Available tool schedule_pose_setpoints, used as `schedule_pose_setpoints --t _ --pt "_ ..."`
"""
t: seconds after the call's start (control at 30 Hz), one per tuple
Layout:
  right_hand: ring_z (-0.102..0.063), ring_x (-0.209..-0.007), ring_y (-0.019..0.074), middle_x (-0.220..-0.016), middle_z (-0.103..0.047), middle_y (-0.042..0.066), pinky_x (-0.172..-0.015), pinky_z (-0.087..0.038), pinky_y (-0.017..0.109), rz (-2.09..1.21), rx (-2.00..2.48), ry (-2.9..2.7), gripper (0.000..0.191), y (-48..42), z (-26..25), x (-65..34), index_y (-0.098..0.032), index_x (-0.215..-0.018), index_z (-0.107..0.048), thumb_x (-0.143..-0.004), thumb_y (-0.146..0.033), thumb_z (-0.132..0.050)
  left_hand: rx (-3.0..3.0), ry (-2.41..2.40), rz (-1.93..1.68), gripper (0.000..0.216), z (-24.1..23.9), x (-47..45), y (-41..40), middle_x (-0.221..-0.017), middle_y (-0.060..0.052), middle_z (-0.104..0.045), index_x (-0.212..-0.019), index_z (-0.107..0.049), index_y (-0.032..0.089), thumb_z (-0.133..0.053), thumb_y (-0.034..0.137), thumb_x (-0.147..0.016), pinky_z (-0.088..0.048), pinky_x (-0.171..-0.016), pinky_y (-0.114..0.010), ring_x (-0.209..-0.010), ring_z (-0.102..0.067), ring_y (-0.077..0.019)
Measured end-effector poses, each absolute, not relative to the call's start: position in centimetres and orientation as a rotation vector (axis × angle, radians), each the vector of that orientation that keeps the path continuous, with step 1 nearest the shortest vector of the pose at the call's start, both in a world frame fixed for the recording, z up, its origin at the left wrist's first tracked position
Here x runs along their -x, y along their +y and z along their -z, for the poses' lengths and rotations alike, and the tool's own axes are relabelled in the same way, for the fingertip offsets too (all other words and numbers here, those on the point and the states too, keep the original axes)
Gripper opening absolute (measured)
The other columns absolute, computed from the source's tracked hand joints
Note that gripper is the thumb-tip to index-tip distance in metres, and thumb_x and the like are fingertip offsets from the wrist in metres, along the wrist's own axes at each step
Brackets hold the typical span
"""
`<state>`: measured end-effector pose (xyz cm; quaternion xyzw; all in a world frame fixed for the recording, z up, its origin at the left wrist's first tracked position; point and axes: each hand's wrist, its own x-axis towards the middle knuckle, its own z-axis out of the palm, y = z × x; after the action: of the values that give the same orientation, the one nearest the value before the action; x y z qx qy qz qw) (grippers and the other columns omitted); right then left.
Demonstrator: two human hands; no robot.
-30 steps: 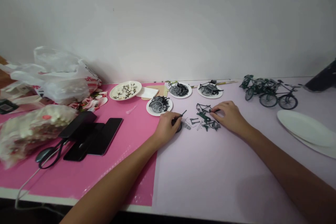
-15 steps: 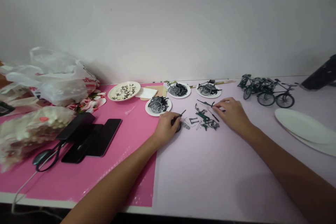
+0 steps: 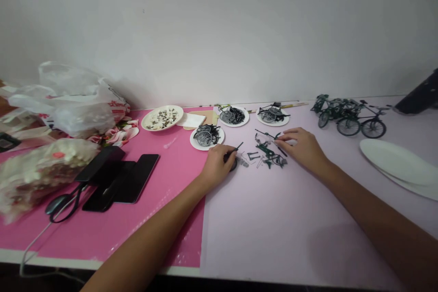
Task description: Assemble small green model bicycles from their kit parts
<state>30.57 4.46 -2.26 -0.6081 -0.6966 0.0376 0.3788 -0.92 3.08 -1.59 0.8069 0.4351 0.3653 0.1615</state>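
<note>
My left hand [image 3: 218, 164] is closed, with a thin dark stick-like piece [image 3: 238, 146] poking out between thumb and fingers. A round black part [image 3: 233, 164], perhaps a small wheel, shows beside its fingertips. Thumb and fingers of my right hand [image 3: 298, 147] pinch a slim dark model bicycle part [image 3: 267, 134] with a crosspiece near the fingertips. Between the hands lies a green model bicycle frame [image 3: 268, 151]. Around it are a small dark bracket [image 3: 253, 156], a grey piece [image 3: 243, 162] and several thin bits.
Plates of black wheels and parts [image 3: 219, 141] stand beyond my hands. Assembled model bicycles [image 3: 349, 118] are at back right, above stacked white plates [image 3: 397, 159]. A bowl of small pieces [image 3: 145, 124], phones [image 3: 137, 180], a cable and plastic bags [image 3: 78, 105] occupy the left.
The view has shifted slightly. The slim part in my right hand has moved a little left and tilted a bit; my left hand stays nearly where it was.
</note>
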Motion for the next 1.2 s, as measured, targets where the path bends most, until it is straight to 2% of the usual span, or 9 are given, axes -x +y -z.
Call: schedule_pose_setpoints --t 0.13,0.37,0.5,0.6,0.73,0.83,0.9,1.03,1.2 --pt "-0.071 -0.098 0.0311 -0.095 -0.078 0.007 -0.092 -0.053 0.045 -0.16 1.53 -1.753 0.018 4.4 1.9 -30.5 -0.026 -0.079 -0.082 -0.081 -0.043 -0.079 -2.307 1.234 -1.058 0.02 1.6 0.9 3.1 -0.084 -0.004 -0.074 -0.083 -0.071 0.021 -0.059 0.024 -0.098 -0.048 -0.079 -0.034 -0.081 -0.066 -0.0214" --pt "-0.067 -0.097 0.0303 -0.098 -0.073 0.009 -0.097 -0.051 0.05 -0.103 1.484 -1.686 0.024 4.3 1.9 -30.2 -0.025 -0.089 -0.082 -0.086 -0.048 -0.077 -2.323 1.233 -1.077 0.019 1.6 0.9 3.2 -0.082 -0.004 -0.074 -0.083 -0.071 0.021 -0.06 0.023 -0.098 -0.049 -0.078 -0.034 -0.079 -0.065 -0.021" --pt "-0.064 -0.105 0.0322 -0.1 -0.073 0.01 -0.1 -0.049 0.052 -0.043 1.411 -1.676 0.023 4.2 1.7 -29.7 -0.025 -0.086 -0.079 -0.09 -0.047 -0.073 -2.318 1.232 -1.085 0.018 1.5 0.9 3.1 -0.084 -0.004 -0.075 -0.085 -0.072 0.021 -0.06 0.023 -0.098 -0.05 -0.078 -0.034 -0.08 -0.067 -0.0215" --pt "-0.061 -0.107 0.032 -0.098 -0.072 0.009 -0.095 -0.051 0.049 -0.041 1.365 -1.637 0.022 3.8 1.3 -28.9 -0.025 -0.085 -0.076 -0.09 -0.046 -0.073 -2.32 1.222 -1.106 0.016 1.5 0.9 3.0 -0.087 -0.005 -0.076 -0.088 -0.073 0.021 -0.06 0.023 -0.098 -0.051 -0.081 -0.035 -0.082 -0.068 -0.0219" --pt "-0.064 -0.081 0.0226 -0.088 -0.069 0.005 -0.076 -0.053 0.038 -0.359 1.339 -1.463 0.027 2.7 0.8 -27.1 -0.023 -0.092 -0.073 -0.09 -0.05 -0.073 -2.334 1.216 -1.124 0.015 1.6 0.9 3.0 -0.087 -0.005 -0.076 -0.093 -0.074 0.021 -0.061 0.024 -0.098 -0.051 -0.083 -0.037 -0.084 -0.068 -0.0222" --pt "-0.069 -0.081 0.0215 -0.084 -0.071 0.004 -0.077 -0.055 0.035 -0.695 1.237 -1.365 0.035 1.8 0.8 -25.4 -0.022 -0.091 -0.069 -0.086 -0.055 -0.078 -2.348 1.221 -1.125 0.015 1.6 0.9 3.0 -0.085 -0.005 -0.076 -0.093 -0.075 0.02 -0.061 0.025 -0.097 -0.05 -0.084 -0.039 -0.083 -0.068 -0.0224" --pt "-0.072 -0.082 0.022 -0.083 -0.073 0.005 -0.077 -0.056 0.034 -0.849 1.19 -1.275 0.042 1.3 0.8 -24.3 -0.021 -0.089 -0.067 -0.077 -0.057 -0.086 -2.355 1.228 -1.121 0.014 1.5 0.8 2.9 -0.086 -0.005 -0.076 -0.094 -0.075 0.02 -0.062 0.024 -0.097 -0.049 -0.086 -0.04 -0.084 -0.068 -0.0229" --pt "-0.07 -0.077 0.0204 -0.081 -0.073 0.005 -0.074 -0.058 0.033 -0.948 1.194 -1.21 0.048 0.8 0.9 -22.7 -0.02 -0.079 -0.068 -0.063 -0.057 -0.095 -2.388 1.259 -1.061 0.015 1.3 0.7 2.7 -0.087 -0.005 -0.077 -0.095 -0.077 0.021 -0.062 0.025 -0.097 -0.047 -0.086 -0.041 -0.086 -0.069 -0.0234" --pt "-0.07 -0.078 0.0214 -0.084 -0.076 0.007 -0.072 -0.057 0.034 -0.974 1.194 -1.209 0.045 0.7 1.1 -22.2 -0.02 -0.077 -0.072 -0.063 -0.056 -0.094 -2.497 1.199 -1.029 0.016 1.6 0.5 2.5 -0.091 -0.006 -0.08 -0.103 -0.08 0.022 -0.065 0.024 -0.097 -0.044 -0.09 -0.044 -0.088 -0.07 -0.0228"
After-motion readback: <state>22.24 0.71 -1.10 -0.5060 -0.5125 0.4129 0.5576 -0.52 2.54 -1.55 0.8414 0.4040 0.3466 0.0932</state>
